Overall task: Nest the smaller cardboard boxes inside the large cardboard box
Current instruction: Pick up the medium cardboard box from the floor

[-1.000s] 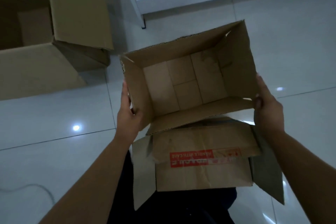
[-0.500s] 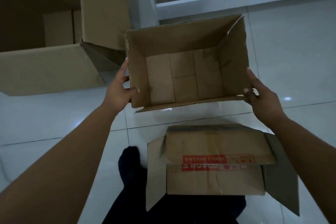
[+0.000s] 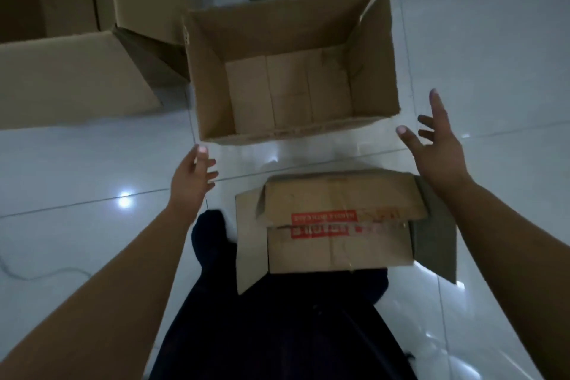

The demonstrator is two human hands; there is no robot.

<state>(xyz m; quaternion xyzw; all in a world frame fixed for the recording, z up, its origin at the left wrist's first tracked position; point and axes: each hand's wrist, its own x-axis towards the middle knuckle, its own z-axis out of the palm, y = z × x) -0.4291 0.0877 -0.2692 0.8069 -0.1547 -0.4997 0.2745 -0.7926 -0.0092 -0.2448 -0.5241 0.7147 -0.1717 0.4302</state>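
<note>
Hands hang free of the cardboard: the left hand (image 3: 192, 182) floats just off the near left corner of the open brown cardboard box (image 3: 290, 71) with fingers loosely spread, and the right hand (image 3: 438, 145) hovers beside its near right corner, palm turned inward, holding nothing. That box sits upright on the glossy white tiled floor (image 3: 77, 163), mouth up, empty inside. Closer to the person lies a smaller flattened-looking brown box with red printed tape (image 3: 336, 225), flaps splayed, against the dark trousers (image 3: 277, 318). The large brown cardboard box (image 3: 71, 77) stands at the far left, its tall flap just beside the open box.

To my eye, the next grip belongs on the red-taped box: take it by both short sides, fold the loose flaps in so they cannot snag, and lower it squarely.
</note>
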